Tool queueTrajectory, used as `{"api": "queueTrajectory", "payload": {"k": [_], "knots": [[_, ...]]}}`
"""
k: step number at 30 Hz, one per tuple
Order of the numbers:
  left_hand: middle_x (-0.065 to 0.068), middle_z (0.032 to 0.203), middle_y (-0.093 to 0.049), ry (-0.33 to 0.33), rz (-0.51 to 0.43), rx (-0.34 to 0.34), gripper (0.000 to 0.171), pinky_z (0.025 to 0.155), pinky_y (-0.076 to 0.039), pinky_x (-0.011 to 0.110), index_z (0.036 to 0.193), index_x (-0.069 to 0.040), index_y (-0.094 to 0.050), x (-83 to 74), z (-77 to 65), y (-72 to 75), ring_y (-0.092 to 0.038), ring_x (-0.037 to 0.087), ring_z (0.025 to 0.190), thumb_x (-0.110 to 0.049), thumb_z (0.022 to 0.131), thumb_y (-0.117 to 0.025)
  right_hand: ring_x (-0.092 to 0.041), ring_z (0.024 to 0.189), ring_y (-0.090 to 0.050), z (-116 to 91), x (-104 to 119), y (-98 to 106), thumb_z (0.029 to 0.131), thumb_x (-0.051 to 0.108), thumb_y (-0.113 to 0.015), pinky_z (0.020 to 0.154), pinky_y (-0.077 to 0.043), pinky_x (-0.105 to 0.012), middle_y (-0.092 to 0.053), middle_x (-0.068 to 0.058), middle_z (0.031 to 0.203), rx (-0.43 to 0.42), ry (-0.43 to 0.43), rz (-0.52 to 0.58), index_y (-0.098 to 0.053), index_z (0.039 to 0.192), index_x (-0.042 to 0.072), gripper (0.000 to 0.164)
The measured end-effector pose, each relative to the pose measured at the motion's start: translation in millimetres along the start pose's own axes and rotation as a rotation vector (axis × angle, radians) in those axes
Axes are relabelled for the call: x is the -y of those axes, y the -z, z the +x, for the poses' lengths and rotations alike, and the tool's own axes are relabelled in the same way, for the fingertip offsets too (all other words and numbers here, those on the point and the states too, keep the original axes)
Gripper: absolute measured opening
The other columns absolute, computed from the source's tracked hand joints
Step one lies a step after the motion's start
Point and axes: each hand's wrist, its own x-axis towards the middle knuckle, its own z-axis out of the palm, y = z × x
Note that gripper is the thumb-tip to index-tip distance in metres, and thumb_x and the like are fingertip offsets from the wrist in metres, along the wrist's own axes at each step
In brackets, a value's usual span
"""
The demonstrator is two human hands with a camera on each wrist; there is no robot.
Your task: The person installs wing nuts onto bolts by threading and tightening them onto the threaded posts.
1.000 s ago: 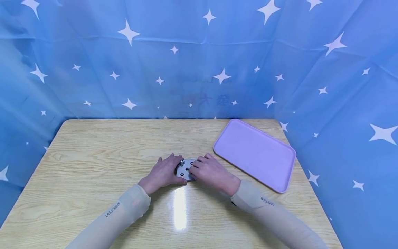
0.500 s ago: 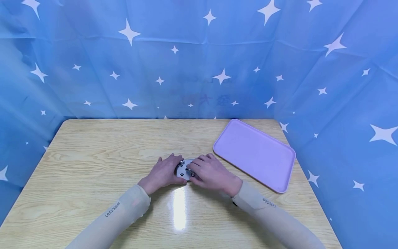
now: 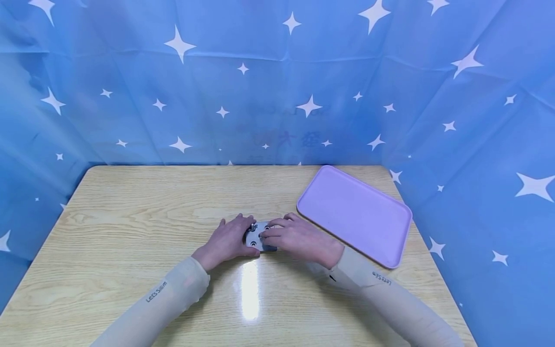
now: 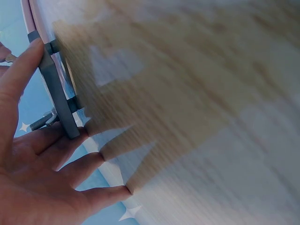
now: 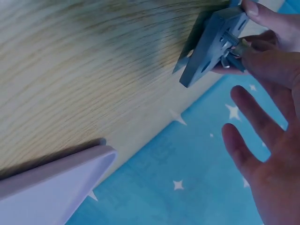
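Note:
A grey metal plate (image 3: 255, 239) with several holes stands just above the tabletop on short dark feet. My left hand (image 3: 230, 241) grips it by its left side, thumb on the near edge and fingers at the far edge. A threaded bolt (image 4: 41, 121) with a small metal piece around it sticks out of the plate near those fingers. Over the plate's right part, my right hand (image 3: 305, 239) pinches a small shiny metal fastener (image 5: 241, 47) between thumb and forefinger, its other fingers spread. Its exact kind is too small to tell.
To the right on the wooden table (image 3: 151, 207) lies a shallow purple tray (image 3: 360, 214), angled, close behind my right hand. A blue curtain with white stars (image 3: 277, 96) hangs along the back and sides.
My right hand has shifted slightly right and its fingers have moved over the plate, baring its near right corner. The left hand and the plate have stayed put.

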Motion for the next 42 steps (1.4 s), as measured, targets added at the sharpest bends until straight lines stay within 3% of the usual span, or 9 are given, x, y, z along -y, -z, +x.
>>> {"api": "queueTrajectory", "payload": {"k": [8, 12, 17, 21, 25, 30, 35, 42], "knots": [[0.018, 0.152, -0.053, 0.002, -0.001, 0.000, 0.092, 0.112, -0.029, 0.074, 0.147, -0.006, -0.054, -0.4, 0.7, -0.3, -0.042, 0.041, 0.145, -0.047, 0.074, -0.092, -0.015, 0.109, -0.062, 4.0, 2.0, -7.5, 0.092, 0.020, -0.076, 0.083, -0.049, -0.035, -0.070, 0.010, 0.112, -0.077, -0.047, -0.065, -0.073, 0.105, 0.025, 0.013], [0.018, 0.151, -0.053, 0.000, -0.002, 0.003, 0.092, 0.112, -0.028, 0.074, 0.147, -0.006, -0.054, -1.3, 0.6, -0.3, -0.042, 0.041, 0.145, -0.047, 0.074, -0.092, -0.016, 0.095, -0.062, 7.2, 6.5, -14.8, 0.092, 0.025, -0.078, 0.076, -0.049, -0.033, -0.070, 0.007, 0.102, -0.128, -0.084, -0.077, -0.071, 0.100, 0.022, 0.011], [0.019, 0.152, -0.052, -0.003, 0.004, 0.000, 0.094, 0.113, -0.028, 0.074, 0.148, -0.005, -0.053, -2.1, 0.6, -0.2, -0.042, 0.042, 0.145, -0.047, 0.074, -0.092, -0.015, 0.077, -0.060, 10.6, 14.1, -23.1, 0.094, 0.021, -0.076, 0.067, -0.050, -0.032, -0.069, 0.003, 0.088, -0.199, -0.169, 0.000, -0.069, 0.095, 0.015, 0.010], [0.019, 0.152, -0.052, -0.003, 0.008, -0.003, 0.094, 0.113, -0.028, 0.074, 0.149, -0.005, -0.052, -2.1, 0.3, 0.1, -0.042, 0.042, 0.145, -0.047, 0.074, -0.092, -0.014, 0.072, -0.060, 12.2, 19.5, -25.5, 0.096, 0.021, -0.074, 0.066, -0.051, -0.031, -0.069, 0.001, 0.084, -0.209, -0.251, 0.060, -0.068, 0.091, 0.012, 0.011], [0.021, 0.151, -0.052, -0.016, 0.020, -0.006, 0.095, 0.112, -0.029, 0.074, 0.148, -0.003, -0.053, -1.4, -0.1, 0.2, -0.043, 0.043, 0.144, -0.047, 0.074, -0.092, -0.017, 0.083, -0.065, 8.9, 17.8, -22.2, 0.097, 0.031, -0.071, 0.073, -0.053, -0.035, -0.072, -0.001, 0.096, -0.151, -0.271, 0.083, -0.070, 0.107, 0.013, 0.020], [0.020, 0.151, -0.053, -0.018, 0.017, -0.004, 0.094, 0.112, -0.029, 0.075, 0.148, -0.004, -0.053, -0.4, -0.3, 0.1, -0.042, 0.043, 0.144, -0.047, 0.075, -0.092, -0.020, 0.120, -0.061, 1.7, 7.6, -10.1, 0.096, 0.018, -0.073, 0.092, -0.050, -0.042, -0.067, 0.004, 0.132, -0.050, -0.150, 0.121, -0.067, 0.133, 0.020, 0.038], [0.019, 0.150, -0.054, -0.010, 0.012, -0.002, 0.093, 0.112, -0.029, 0.075, 0.148, -0.004, -0.053, 0.2, 0.1, -0.6, -0.043, 0.042, 0.144, -0.047, 0.075, -0.092, -0.017, 0.132, -0.056, -0.8, 1.4, -3.5, 0.093, 0.010, -0.075, 0.093, -0.049, -0.040, -0.061, 0.013, 0.142, -0.002, -0.016, 0.052, -0.066, 0.135, 0.027, 0.046], [0.018, 0.151, -0.053, 0.005, 0.007, 0.005, 0.093, 0.113, -0.028, 0.074, 0.149, -0.005, -0.053, -0.2, 0.5, -0.3, -0.042, 0.041, 0.145, -0.047, 0.075, -0.091, -0.016, 0.127, -0.059, 0.0, -0.5, -4.5, 0.094, 0.013, -0.074, 0.090, -0.049, -0.037, -0.066, 0.011, 0.136, -0.016, 0.003, -0.008, -0.071, 0.128, 0.025, 0.036]]}}
